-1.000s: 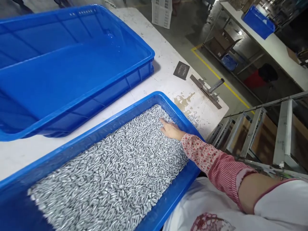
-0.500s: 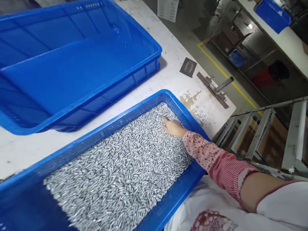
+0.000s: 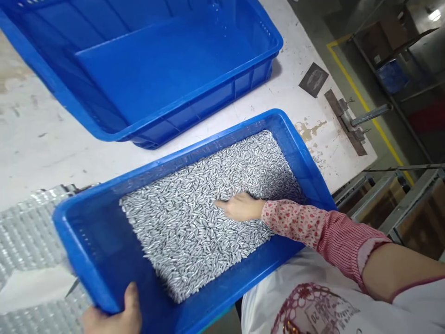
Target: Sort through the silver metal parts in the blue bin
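A blue plastic tray (image 3: 306,153) in front of me holds a layer of several small silver metal pieces (image 3: 194,218), heaped toward its right half. My right hand (image 3: 238,207), in a red floral sleeve, lies flat on the pieces near the tray's middle with its fingers stretched out to the left. My left hand (image 3: 113,317) grips the tray's near left corner, thumb over the rim. The left part of the tray's floor is bare blue.
A second, empty blue tray (image 3: 208,93) stands behind on the worn white table (image 3: 41,148). A silvery ribbed sheet (image 3: 24,232) lies at the left. A dark card (image 3: 313,79) and a metal clamp (image 3: 351,121) sit near the table's right edge; racks stand beyond it.
My right hand has slid from the far right corner toward the tray's middle. The view has swung left and down, and my left hand on the tray's corner has come into sight.
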A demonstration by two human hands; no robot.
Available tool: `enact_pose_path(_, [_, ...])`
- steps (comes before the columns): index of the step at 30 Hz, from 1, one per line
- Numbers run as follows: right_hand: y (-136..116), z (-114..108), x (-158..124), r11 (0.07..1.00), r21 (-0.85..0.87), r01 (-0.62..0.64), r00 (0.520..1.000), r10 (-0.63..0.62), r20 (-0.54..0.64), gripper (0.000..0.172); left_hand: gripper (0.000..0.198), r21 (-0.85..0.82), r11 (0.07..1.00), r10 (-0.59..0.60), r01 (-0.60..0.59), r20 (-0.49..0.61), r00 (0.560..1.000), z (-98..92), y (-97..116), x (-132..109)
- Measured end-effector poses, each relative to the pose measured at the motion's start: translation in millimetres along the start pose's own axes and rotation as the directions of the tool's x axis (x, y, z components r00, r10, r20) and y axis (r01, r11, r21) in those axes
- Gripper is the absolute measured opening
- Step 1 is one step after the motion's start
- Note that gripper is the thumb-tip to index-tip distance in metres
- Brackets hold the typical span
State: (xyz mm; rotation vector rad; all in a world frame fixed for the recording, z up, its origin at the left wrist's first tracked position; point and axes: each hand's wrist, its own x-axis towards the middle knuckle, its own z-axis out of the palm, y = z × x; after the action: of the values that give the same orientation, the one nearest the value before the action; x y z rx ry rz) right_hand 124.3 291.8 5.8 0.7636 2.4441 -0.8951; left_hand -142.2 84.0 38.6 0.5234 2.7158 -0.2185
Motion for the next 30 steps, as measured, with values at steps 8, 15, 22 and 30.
enact_pose_path(8, [-15,5,10,0.996,0.072,-0.044,0.999,0.045,-0.011,0.062,0.080,0.108,0.991,-0.080,0.075,0.039,0.996,3.5,1,8])
enact_pose_path(15, [-36,-1,45,0.987,0.012,-0.159,0.987,0.160,-0.035,0.065,0.085,0.023,0.999,0.031,-0.031,0.003,1.000,11.0,-12,9])
enact_pose_path(22, [-101,41,48,0.979,-0.090,0.182,0.983,-0.184,-0.004,0.057,0.091,0.052,0.997,0.047,-0.049,0.040,0.998,10.2,-14,10])
enact_pose_path(30, [-100,31,47,0.998,-0.005,0.061,0.998,-0.061,0.014,0.063,0.078,-0.013,0.997,0.078,-0.078,0.024,0.997,16.9,-24,12])
